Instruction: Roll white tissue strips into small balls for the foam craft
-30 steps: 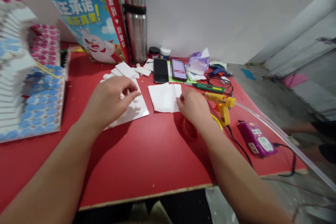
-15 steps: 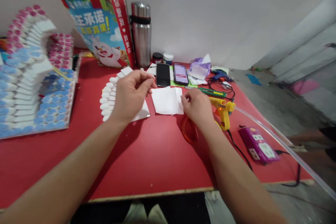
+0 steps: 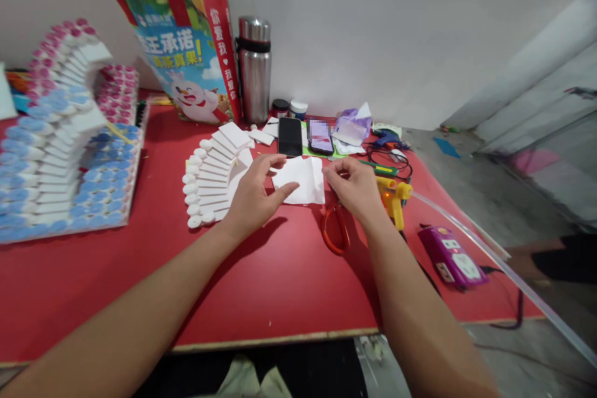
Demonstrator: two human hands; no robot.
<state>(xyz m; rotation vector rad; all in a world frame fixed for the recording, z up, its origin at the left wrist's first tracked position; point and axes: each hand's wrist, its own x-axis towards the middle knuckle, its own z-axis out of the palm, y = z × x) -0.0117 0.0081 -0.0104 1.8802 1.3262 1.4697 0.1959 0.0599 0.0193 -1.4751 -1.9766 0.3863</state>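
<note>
A small piece of white paper (image 3: 298,183) with a creased right side lies on the red table. My left hand (image 3: 256,196) reaches over its left edge, open, thumb and fingers apart. At the paper's right edge is my right hand (image 3: 357,183), its thumb and fingers pinched together; whatever is between the fingertips is too small to make out. Just left of my left hand, white strips with round white ends form a fan-shaped piece (image 3: 209,177), partly covered by that hand. Red-handled pliers or scissors (image 3: 334,230) lie below my right hand, their front end hidden.
A yellow glue gun (image 3: 395,199) with a long clear stick stands right of my right hand, near a purple box (image 3: 452,255). Two phones (image 3: 290,137), a steel flask (image 3: 255,68) and a bag (image 3: 191,43) line the back. Blue and pink fan-shaped pieces (image 3: 51,149) fill the left.
My left hand has moved down and right to the paper's left edge, its fingers spreading, uncovering more of the white fan piece. My right hand stays at the right edge. The view has shifted slightly.
</note>
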